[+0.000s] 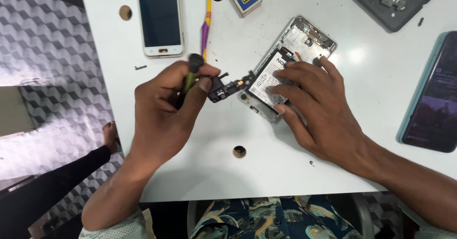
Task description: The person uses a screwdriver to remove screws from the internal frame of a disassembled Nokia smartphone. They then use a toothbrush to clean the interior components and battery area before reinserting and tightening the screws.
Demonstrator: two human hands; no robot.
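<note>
The opened phone (281, 68) lies back-up mid-table, its small black part (223, 87) being pried free by the green-handled tool (192, 75) gripped in the left hand (166, 110), while the right hand (314, 106) presses spread fingers flat, so steady leverage seems needed.

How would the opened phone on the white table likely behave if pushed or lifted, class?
The opened phone probably slides easily: it lies flat on the glossy table. It seems fragile, with battery and circuitry exposed. The right hand presses it down, suggesting it shifts when worked on.
</note>
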